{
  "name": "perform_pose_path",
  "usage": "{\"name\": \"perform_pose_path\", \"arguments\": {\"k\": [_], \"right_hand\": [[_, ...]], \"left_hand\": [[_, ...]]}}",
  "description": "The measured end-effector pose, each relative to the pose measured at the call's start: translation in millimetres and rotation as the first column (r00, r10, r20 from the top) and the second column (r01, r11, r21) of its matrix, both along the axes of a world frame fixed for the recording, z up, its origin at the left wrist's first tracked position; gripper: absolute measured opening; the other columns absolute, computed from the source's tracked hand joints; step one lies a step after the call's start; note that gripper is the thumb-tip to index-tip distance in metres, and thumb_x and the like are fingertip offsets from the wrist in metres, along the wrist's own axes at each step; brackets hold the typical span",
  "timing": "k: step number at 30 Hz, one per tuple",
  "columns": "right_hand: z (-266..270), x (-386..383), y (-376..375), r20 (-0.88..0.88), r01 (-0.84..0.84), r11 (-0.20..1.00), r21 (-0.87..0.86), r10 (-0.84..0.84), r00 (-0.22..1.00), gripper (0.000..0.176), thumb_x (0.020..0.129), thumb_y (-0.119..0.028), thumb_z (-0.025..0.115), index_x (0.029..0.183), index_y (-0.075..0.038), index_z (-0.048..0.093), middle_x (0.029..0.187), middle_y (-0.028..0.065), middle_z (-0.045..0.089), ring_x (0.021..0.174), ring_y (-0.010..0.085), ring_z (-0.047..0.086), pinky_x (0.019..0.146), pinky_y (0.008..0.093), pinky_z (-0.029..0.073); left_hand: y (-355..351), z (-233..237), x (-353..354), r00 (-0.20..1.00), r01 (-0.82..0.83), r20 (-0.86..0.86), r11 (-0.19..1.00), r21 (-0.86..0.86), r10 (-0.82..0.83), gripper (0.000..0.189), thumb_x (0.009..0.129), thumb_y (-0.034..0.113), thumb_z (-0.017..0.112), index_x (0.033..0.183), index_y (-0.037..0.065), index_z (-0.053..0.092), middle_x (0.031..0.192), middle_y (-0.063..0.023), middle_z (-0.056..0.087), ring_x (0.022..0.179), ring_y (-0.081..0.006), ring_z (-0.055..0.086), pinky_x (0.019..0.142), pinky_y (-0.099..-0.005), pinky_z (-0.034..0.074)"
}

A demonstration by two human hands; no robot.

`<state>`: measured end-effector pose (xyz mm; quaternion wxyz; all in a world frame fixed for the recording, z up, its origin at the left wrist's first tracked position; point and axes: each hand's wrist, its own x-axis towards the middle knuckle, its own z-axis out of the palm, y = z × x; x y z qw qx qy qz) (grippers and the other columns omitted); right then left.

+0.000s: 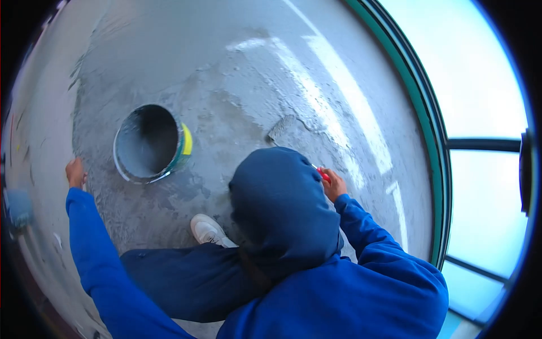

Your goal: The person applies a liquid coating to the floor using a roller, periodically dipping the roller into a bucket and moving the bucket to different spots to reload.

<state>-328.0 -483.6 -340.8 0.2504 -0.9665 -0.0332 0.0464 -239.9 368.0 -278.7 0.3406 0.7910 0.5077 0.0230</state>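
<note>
My right hand (334,184) is closed around the red handle (323,174) of a scraper, at the right of my raised knee. The scraper's flat grey-coated head (282,127) lies against the wet grey floor, and my knee hides the middle of the tool. My left hand (75,173) is at the far left with its fingers curled in, and nothing shows in them. Between my hands and further forward stands a bucket (148,141) with a yellow patch on its side and grey material inside.
Wet, uneven grey coating covers the floor (220,73). My dark-clad knee (285,203) and white shoe (210,230) take up the centre. A green-framed window (420,107) curves along the right. A pale wall or floor strip (48,113) runs along the left, with a blurred bluish object (20,208) near it.
</note>
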Motion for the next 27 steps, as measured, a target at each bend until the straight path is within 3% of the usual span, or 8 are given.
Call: {"name": "perform_pose_path", "arguments": {"k": [5,8,10,12,16,19,22,27], "right_hand": [[68.2,-1.2,5.8,0.076,0.033,0.986,-0.163,-0.021,0.997,0.032,0.081,-0.011,0.063,0.112,-0.020,0.063,0.085,0.0083,0.062,0.077,0.0290,0.061,0.063,0.0377,0.048],[103.9,50.8,32.6,0.249,-0.094,0.994,-0.051,0.104,0.963,0.035,0.077,-0.002,0.066,0.108,-0.019,0.066,0.077,0.0079,0.062,0.070,0.0258,0.061,0.060,0.0346,0.048],[140.7,97.4,59.4,0.311,-0.235,0.972,-0.005,0.225,0.923,0.040,0.073,0.002,0.068,0.109,-0.016,0.066,0.077,0.0090,0.063,0.068,0.0241,0.062,0.060,0.0329,0.049],[192.4,138.5,98.9,0.285,-0.355,0.932,-0.072,0.360,0.888,0.038,0.075,0.006,0.067,0.110,-0.008,0.064,0.087,0.0123,0.067,0.075,0.0224,0.067,0.064,0.0305,0.053],[270.6,196.7,189.5,0.383,-0.686,0.710,-0.159,0.685,0.620,0.034,0.077,-0.005,0.069,0.110,-0.015,0.066,0.081,0.0093,0.067,0.064,0.0245,0.064,0.058,0.0325,0.052],[310.8,211.0,255.9,0.204,-0.801,0.470,-0.371,0.882,0.424,0.033,0.078,-0.008,0.069,0.110,-0.015,0.065,0.081,0.0103,0.067,0.064,0.0232,0.065,0.053,0.0326,0.049],[308.6,214.7,321.2,0.069,-0.860,0.260,-0.439,0.964,0.257,0.031,0.078,-0.007,0.066,0.107,-0.016,0.065,0.076,0.0091,0.066,0.066,0.0242,0.064,0.054,0.0347,0.049],[250.5,214.9,412.7,-0.132,-0.816,0.051,-0.576,0.979,0.154,0.030,0.066,-0.004,0.066,0.092,-0.019,0.066,0.073,0.0085,0.065,0.073,0.0290,0.065,0.056,0.0382,0.050]], "left_hand": [[6.7,-11.5,23.2,0.992,0.084,0.100,0.996,-0.029,-0.080,0.028,0.086,0.030,0.052,0.098,0.007,0.063,0.062,-0.0038,0.053,0.048,-0.0155,0.051,0.038,-0.0288,0.036],[45.5,-44.2,24.8,0.936,0.210,0.288,0.978,0.005,-0.202,0.025,0.087,0.026,0.054,0.091,0.004,0.064,0.060,-0.0017,0.052,0.048,-0.0127,0.049,0.041,-0.0302,0.037],[18.8,-25.3,20.0,0.922,0.188,0.328,0.978,0.086,-0.206,0.024,0.085,0.023,0.056,0.090,0.002,0.064,0.061,-0.0020,0.055,0.049,-0.0126,0.049,0.043,-0.0322,0.040],[-4.8,4.0,16.3,0.975,0.110,0.188,0.991,0.073,-0.122,0.027,0.084,0.025,0.053,0.094,0.003,0.066,0.061,-0.0061,0.058,0.049,-0.0172,0.053,0.045,-0.0339,0.043],[-50.3,48.2,5.8,0.990,0.018,0.135,0.996,0.083,-0.029,0.030,0.081,0.026,0.052,0.095,0.003,0.065,0.066,-0.0096,0.062,0.053,-0.0207,0.058,0.048,-0.0334,0.046],[-39.2,48.0,6.1,0.997,0.031,0.068,0.998,0.051,-0.035,0.035,0.080,0.026,0.053,0.105,0.004,0.062,0.074,-0.0105,0.064,0.057,-0.0205,0.059,0.049,-0.0329,0.046],[-44.1,51.2,8.2,0.999,0.011,0.050,1.000,0.013,-0.011,0.040,0.079,0.026,0.053,0.113,0.005,0.059,0.078,-0.0106,0.065,0.059,-0.0198,0.060,0.050,-0.0328,0.046],[-60.0,71.0,10.5,0.996,0.025,0.081,1.000,0.007,-0.025,0.044,0.079,0.026,0.053,0.117,0.005,0.058,0.080,-0.0106,0.065,0.059,-0.0189,0.060,0.050,-0.0323,0.046]]}}
